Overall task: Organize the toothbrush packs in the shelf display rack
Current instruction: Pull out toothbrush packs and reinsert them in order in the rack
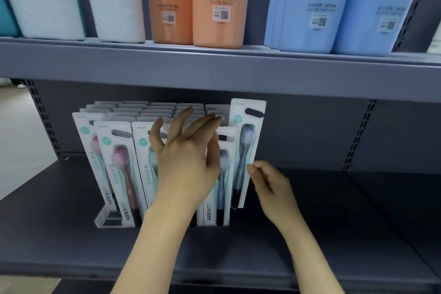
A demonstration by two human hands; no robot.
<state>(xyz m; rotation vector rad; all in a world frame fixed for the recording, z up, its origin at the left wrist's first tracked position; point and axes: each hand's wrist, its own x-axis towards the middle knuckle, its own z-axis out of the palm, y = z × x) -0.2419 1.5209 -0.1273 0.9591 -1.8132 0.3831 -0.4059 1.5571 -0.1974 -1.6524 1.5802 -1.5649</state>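
Two bare forearms reach in from the near edge over the grey lower shelf [71, 234] of a store unit. The right hand [269, 181] pinches the lower right edge of a raised toothbrush pack [248, 148] between thumb and fingertips — a white card holding a dark-blue brush, lifted higher than its neighbours at the right end of the clear display rack [105, 218]. The left hand [186, 157] is spread, fingers straight and fanned, laid against the upper parts of the middle packs and seemingly holding them back to keep a slot open. To its left stand front-row packs [117, 167] with pink brushes, upright and leaning slightly; just left of the raised pack sits a seated blue pack [219, 174], partly covered by the left fingers. Further rows of card tops [143, 110] fill the rack behind. The step in hand appears to be seating the raised pack in the rightmost column. Done well, it calls for keeping the card upright, lining its bottom edge with the gap behind the seated blue pack, and lowering it straight — the left palm steadying the stack so no neighbour tips. Beyond, on the upper shelf [214, 67], stand white, orange bottles [214, 2] and blue ones.
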